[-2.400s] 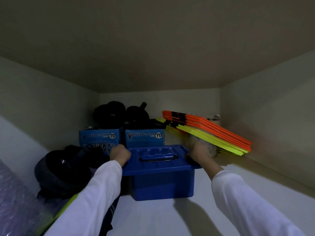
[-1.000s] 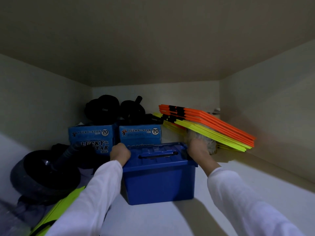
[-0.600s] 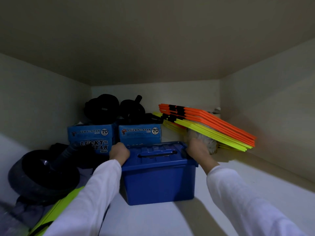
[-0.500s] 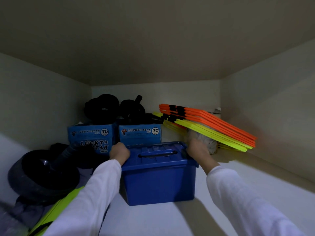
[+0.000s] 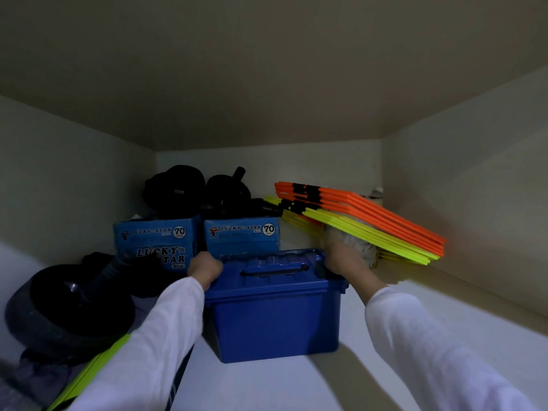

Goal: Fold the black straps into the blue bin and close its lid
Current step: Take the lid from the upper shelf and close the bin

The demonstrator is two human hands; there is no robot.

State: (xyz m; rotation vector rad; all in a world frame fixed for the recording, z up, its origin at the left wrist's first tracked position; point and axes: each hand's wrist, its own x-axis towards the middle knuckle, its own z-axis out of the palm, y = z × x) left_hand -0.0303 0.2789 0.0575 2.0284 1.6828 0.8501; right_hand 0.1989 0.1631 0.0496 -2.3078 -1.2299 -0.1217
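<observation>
A person's left hand (image 5: 204, 267) and right hand (image 5: 344, 260), fingers curled over opposite ends, grip the closed lid (image 5: 274, 269) of a blue bin (image 5: 275, 318) on a white shelf (image 5: 296, 381), before two Lucky Star paper boxes (image 5: 241, 234) and orange-yellow boards (image 5: 370, 221)

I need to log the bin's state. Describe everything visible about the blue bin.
The blue bin is a boxy container of glossy, plastic-looking material, standing upright on the white shelf. Its ribbed lid is down, with a dark carry handle lying flat along it. The left hand grips the lid's left end, the right hand its right end. No straps show. Blue Lucky Star boxes stand behind it.
</observation>
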